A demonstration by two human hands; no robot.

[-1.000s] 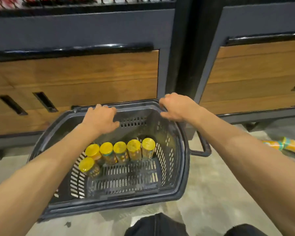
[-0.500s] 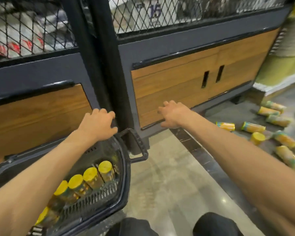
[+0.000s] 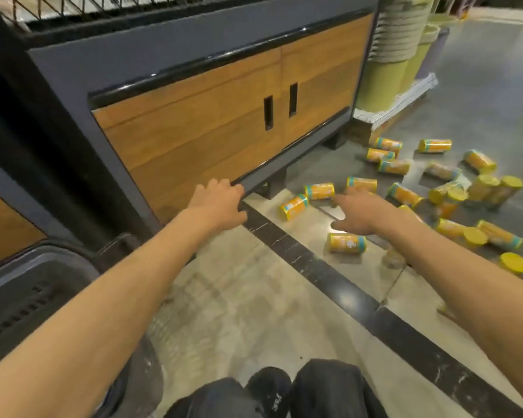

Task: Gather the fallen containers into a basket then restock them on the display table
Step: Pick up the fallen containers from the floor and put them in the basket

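Several yellow containers with teal bands lie scattered on the floor at the right; the nearest ones are a container [image 3: 346,243] just below my right hand and another container [image 3: 294,207] to its left. My right hand [image 3: 358,212] hovers over them, fingers spread, holding nothing. My left hand [image 3: 219,205] is stretched out near the base rail of the wooden display cabinet [image 3: 212,122], empty with loosely curled fingers. The dark grey basket [image 3: 27,294] is at the lower left, partly cut off; its contents are hidden.
A dark marble strip [image 3: 323,273] runs diagonally across the beige floor. Stacked pale green tubs [image 3: 387,70] stand on a low white pallet beyond the cabinet. My knees in dark trousers [image 3: 272,393] show at the bottom edge.
The view has swung right from the basket to the spilled containers. Both hands have left the basket rim, and my right hand now reaches over the nearest containers.
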